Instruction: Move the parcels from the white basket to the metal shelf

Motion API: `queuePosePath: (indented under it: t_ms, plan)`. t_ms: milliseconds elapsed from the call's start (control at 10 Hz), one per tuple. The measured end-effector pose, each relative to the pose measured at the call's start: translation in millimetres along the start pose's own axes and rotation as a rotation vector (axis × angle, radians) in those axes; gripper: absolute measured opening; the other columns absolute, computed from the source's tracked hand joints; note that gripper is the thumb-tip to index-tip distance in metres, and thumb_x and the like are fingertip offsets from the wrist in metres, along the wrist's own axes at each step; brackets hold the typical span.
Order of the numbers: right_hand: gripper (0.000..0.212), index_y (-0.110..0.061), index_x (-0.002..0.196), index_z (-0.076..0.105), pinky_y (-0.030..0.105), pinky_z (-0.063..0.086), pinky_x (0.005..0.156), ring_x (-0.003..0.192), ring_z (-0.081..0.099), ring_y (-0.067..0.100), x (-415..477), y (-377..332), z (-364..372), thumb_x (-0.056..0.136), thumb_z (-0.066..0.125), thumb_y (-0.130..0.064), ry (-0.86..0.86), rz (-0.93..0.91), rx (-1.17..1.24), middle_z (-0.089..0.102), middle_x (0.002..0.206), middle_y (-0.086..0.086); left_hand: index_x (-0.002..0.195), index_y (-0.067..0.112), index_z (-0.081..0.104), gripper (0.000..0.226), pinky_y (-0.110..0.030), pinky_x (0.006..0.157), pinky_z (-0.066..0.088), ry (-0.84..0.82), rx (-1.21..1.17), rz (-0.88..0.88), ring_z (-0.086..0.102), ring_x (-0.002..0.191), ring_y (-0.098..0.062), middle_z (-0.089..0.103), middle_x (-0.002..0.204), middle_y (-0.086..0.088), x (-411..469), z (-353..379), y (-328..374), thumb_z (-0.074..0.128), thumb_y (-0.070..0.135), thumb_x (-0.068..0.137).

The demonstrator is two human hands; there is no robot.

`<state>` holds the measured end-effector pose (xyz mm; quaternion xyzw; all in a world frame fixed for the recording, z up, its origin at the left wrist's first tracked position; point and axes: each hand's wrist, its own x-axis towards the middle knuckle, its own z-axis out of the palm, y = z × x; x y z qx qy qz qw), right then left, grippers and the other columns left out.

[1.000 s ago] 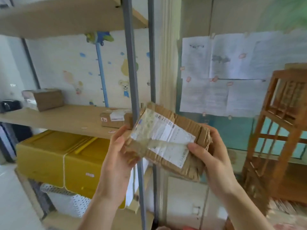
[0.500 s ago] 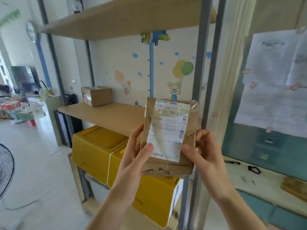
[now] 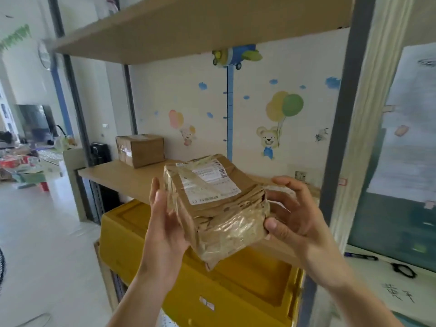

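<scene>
I hold a crumpled brown cardboard parcel [image 3: 217, 204], wrapped in clear tape and bearing a white shipping label, in front of the metal shelf. My left hand [image 3: 165, 223] grips its left side and my right hand [image 3: 292, 215] grips its right side. The parcel is tilted with the label facing up, hovering over the front edge of the middle wooden shelf board [image 3: 127, 178]. Another taped brown parcel [image 3: 140, 149] sits at the back left of that board. The white basket is out of view.
Grey metal uprights [image 3: 342, 128] frame the shelf, with an upper board [image 3: 188, 27] overhead. Two yellow plastic bins [image 3: 236, 291] sit on the level below. A white desk [image 3: 389, 291] with scissors lies to the right; open floor [image 3: 47, 244] lies to the left.
The parcel has tipped from upright with the label facing me to lying flatter, label up, and moved closer to the middle shelf board. My view has shifted nearer the shelf.
</scene>
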<state>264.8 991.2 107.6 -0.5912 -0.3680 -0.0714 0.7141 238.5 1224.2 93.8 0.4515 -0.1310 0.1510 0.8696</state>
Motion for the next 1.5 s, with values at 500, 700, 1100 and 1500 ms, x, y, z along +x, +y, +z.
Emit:
queuePosePath:
  t_ms: [500, 700, 1100, 1500]
  plan:
    - [0.090, -0.033, 0.148, 0.042, 0.038, 0.055, 0.101, 0.130, 0.056, 0.003, 121, 94, 81, 0.071, 0.082, -0.055, 0.269, 0.107, -0.638, 0.062, 0.137, -0.018, 0.112, 0.020, 0.063, 0.036, -0.033, 0.069, 0.064, -0.008, 0.261, -0.062, 0.074, 0.102, -0.026, 0.076, 0.112, -0.006, 159, -122, 4, 0.066, 0.039, 0.082]
    - [0.069, -0.041, 0.145, 0.040, 0.028, 0.053, 0.094, 0.106, 0.058, -0.013, 151, 90, 61, 0.084, 0.071, -0.052, 0.121, 0.266, -1.172, 0.063, 0.134, -0.014, 0.118, 0.025, 0.057, 0.041, -0.042, 0.092, 0.057, -0.193, 0.743, -0.016, 0.072, 0.101, -0.012, 0.076, 0.109, 0.006, 205, -139, -4, 0.058, 0.047, 0.084]
    - [0.078, -0.040, 0.143, 0.048, 0.053, 0.025, 0.115, 0.139, 0.034, 0.018, 156, 90, 44, 0.073, 0.071, -0.067, -0.067, 0.546, -1.717, 0.056, 0.129, -0.009, 0.115, 0.031, 0.047, 0.028, -0.008, 0.051, 0.050, -0.353, 1.084, 0.013, 0.061, 0.075, 0.007, 0.060, 0.090, 0.024, 213, -142, -44, 0.063, 0.035, 0.093]
    - [0.085, -0.039, 0.154, 0.025, 0.060, 0.019, 0.120, 0.150, 0.020, 0.016, 129, 98, 48, 0.082, 0.063, -0.065, 0.064, 0.453, -1.666, 0.037, 0.156, -0.012, 0.137, 0.019, 0.050, 0.047, -0.006, 0.068, 0.044, -0.430, 1.316, 0.090, 0.057, 0.091, 0.000, 0.060, 0.111, 0.017, 198, -164, -31, 0.057, 0.039, 0.096]
